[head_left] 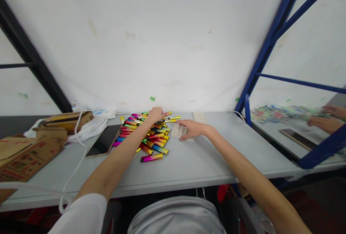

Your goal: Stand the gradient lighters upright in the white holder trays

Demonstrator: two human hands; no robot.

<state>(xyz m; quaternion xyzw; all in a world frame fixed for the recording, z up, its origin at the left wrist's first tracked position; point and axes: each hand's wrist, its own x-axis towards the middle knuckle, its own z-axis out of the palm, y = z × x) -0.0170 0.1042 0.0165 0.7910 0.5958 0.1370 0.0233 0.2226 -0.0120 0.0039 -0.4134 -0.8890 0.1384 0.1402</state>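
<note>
At the far side of a pile of shiny, slim tubes in gradient colours with dark ends is my left hand. Its fingers are curled, and the hand itself hides what they hold. One yellow tube lies just by its fingertips. My right hand is over a small white tray with rows of holes, thumb and forefinger apart across it. Part of the tray is covered by that hand. Close to its forefinger lie a few loose yellow tubes. A pink and yellow tube lies apart, nearest me.
A second white holed tray lies behind my right hand. Left of the pile are a dark phone or tablet, a white cable and cardboard boxes. A blue frame stands right, with another person's hands beyond.
</note>
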